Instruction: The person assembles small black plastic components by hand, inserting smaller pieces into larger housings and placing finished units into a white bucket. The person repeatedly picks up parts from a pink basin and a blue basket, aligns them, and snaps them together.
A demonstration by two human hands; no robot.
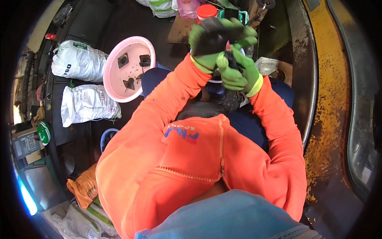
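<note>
Black piece (217, 38), flat and blurred on my feed, sits at the far side of the scene, a little right of the middle, held up in the person's left hand (203, 61) above the lap. Working from the largest thing down, I see the orange jacket (258, 171) first, its sleeves reaching from the near side toward the far side where the hands meet. Along the right runs a yellow panel (330, 119), its paint worn through to rust-brown patches. To the left of the knees I make out a pink basin (109, 71), round and wide, with two white sacks (77, 59) left of it, one farther and one nearer. An orange bag (85, 185) lies on the near left. Both hands wear green gloves with yellowish cuffs: the left one is closed on the black piece (the blur hides exactly how its fingers bend), and the right hand (242, 75) is curled tightly around a dark tool (234, 59), just beside the left. Beyond them, on the far side, I can see a red-lidded container (207, 12). Smaller again, several dark pieces (128, 83) lie apart inside the basin among specks. Smallest for me is the tool's pinkish tip (228, 45), pointing to the far side.
</note>
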